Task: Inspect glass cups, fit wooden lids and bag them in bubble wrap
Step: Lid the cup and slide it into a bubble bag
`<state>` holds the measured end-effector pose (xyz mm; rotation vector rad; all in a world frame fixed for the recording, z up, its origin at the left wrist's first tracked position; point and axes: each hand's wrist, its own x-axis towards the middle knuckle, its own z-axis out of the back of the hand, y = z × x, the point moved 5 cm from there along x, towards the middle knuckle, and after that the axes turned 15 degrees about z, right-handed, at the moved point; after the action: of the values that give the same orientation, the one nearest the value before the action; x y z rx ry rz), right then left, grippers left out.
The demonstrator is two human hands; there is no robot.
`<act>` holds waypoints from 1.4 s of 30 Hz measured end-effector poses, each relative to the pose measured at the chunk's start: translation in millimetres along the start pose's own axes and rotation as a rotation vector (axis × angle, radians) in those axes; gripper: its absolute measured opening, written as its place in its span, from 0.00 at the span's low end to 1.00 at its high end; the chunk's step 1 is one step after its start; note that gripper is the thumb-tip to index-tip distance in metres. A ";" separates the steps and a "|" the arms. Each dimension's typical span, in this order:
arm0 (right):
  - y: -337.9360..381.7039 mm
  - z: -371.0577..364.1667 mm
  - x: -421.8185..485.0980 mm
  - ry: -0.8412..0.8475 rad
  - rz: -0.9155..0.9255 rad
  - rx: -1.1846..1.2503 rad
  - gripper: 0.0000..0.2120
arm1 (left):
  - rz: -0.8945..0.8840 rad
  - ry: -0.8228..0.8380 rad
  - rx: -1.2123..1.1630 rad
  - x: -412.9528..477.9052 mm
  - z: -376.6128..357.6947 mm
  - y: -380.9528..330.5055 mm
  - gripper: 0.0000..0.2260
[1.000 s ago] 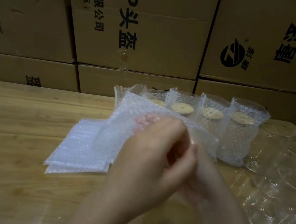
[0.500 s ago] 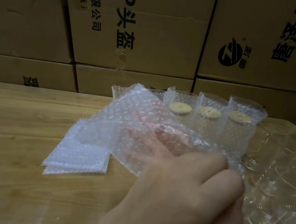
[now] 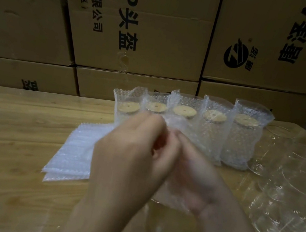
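We held a bubble-wrap bag (image 3: 166, 196) over the near middle of the wooden table (image 3: 16, 135). Our left hand (image 3: 132, 158) was curled, pinching its top edge. Our right hand (image 3: 197, 184), blurred under the film, pinched it too. Five bagged cups (image 3: 237, 140) with wooden lids stood in a far row. Flat bags (image 3: 75, 154) lay to the left and bare glass cups (image 3: 292, 186) to the right.

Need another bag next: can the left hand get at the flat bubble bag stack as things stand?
Probably yes: the stack lies bare beside the left hand, nothing between, though that hand pinches a bubble bag.
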<state>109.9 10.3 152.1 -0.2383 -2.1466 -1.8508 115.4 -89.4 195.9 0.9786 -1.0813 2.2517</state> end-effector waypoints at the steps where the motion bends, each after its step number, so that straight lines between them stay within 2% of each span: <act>1: -1.8 1.7 0.2 -0.026 0.002 0.004 0.15 | 0.054 -0.006 0.008 3.8 3.3 6.9 0.11; 5: 9.0 4.0 -7.0 0.074 0.021 -0.141 0.24 | 0.314 0.086 -0.055 15.7 11.0 38.8 0.07; 7: 21.1 7.8 -8.6 0.104 0.102 -0.178 0.20 | 0.381 0.096 -0.023 18.6 13.4 50.4 0.05; 10: 38.2 23.3 -7.3 -0.044 0.310 -0.151 0.11 | 0.443 0.095 0.045 22.8 14.5 64.0 0.04; 12: 36.9 40.1 -6.4 -0.189 0.358 -0.240 0.06 | 0.485 0.104 0.051 24.1 13.8 70.7 0.05; 14: 27.5 53.5 -3.7 -0.222 0.290 -0.512 0.05 | 0.503 0.093 0.039 24.6 12.3 74.5 0.06; 15: 20.4 57.9 -2.3 -0.179 0.220 -0.689 0.04 | 0.504 0.083 0.040 24.4 11.2 75.9 0.06; 17: 2.5 62.5 0.6 -0.025 0.076 -1.037 0.10 | 0.514 0.082 0.049 24.3 8.3 77.8 0.05; 19: -10.2 61.1 4.0 0.078 0.008 -1.203 0.15 | 0.530 0.095 0.043 23.8 5.2 78.9 0.06; 25: -19.1 60.8 8.5 0.079 0.026 -1.164 0.17 | 0.550 0.109 -0.005 23.6 1.6 79.5 0.07; 29: -30.1 61.3 8.6 0.126 -0.021 -1.183 0.26 | 0.547 0.092 0.004 23.3 1.2 78.6 0.07; 32: -38.3 62.6 12.4 0.090 0.011 -1.101 0.27 | 0.534 0.091 0.019 22.9 1.4 77.4 0.06; 35: -39.3 72.6 13.7 -0.021 0.048 -1.022 0.26 | 0.520 0.087 0.040 23.0 2.0 77.3 0.06; 38: -31.5 83.5 14.3 -0.162 0.081 -1.086 0.26 | 0.512 0.083 0.054 22.7 0.7 77.6 0.06; 40: -16.7 88.3 12.6 -0.339 0.163 -1.090 0.27 | 0.514 0.085 0.062 22.5 -1.3 78.2 0.05; 42: 2.5 91.6 5.4 -0.567 0.308 -0.943 0.27 | 0.521 0.087 0.075 22.1 -3.3 79.2 0.05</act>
<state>95.1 100.6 144.6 -1.3275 -1.1710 -2.6408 48.3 -131.3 173.2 0.6700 -1.3407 2.7324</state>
